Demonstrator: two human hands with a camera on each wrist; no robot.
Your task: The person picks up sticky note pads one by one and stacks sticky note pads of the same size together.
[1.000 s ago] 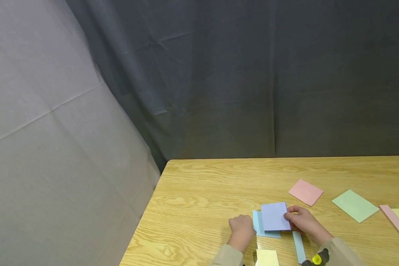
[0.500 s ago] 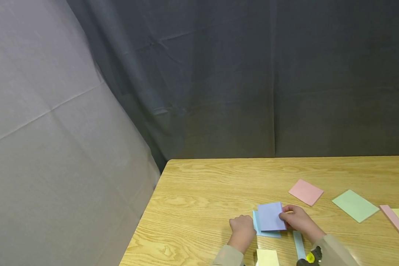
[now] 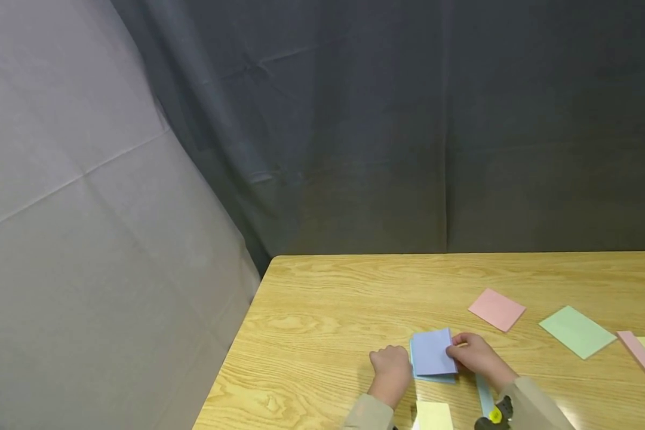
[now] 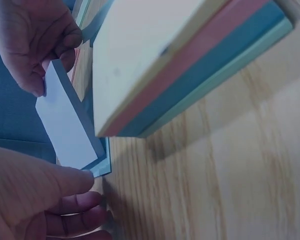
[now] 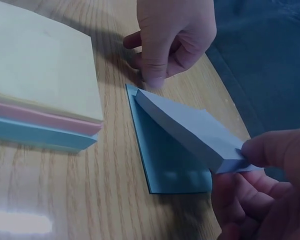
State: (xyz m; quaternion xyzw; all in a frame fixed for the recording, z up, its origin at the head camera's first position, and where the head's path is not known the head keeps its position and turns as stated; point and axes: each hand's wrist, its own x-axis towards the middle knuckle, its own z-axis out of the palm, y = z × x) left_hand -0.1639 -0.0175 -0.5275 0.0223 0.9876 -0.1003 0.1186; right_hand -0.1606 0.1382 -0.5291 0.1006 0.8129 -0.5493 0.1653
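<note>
My right hand pinches one edge of a purple sticky note pad, thumb on top and fingers beneath. The pad hangs tilted over a light blue sticky note pad that lies on the table, its far end low at the blue one's edge. Loosely curled, my left hand rests at the left side of the blue pad, its thumb right at the corner in the left wrist view. Nothing shows within its fingers.
Nearest me stands a stack of pads with a yellow one on top, pink and blue below. A narrow blue strip pad lies beside my right sleeve. Pink and green pads lie farther right, then narrow pink and yellow strips.
My right hand has moved left with the purple pad, which now covers most of the blue pad in the head view. My left hand has stayed in place.
</note>
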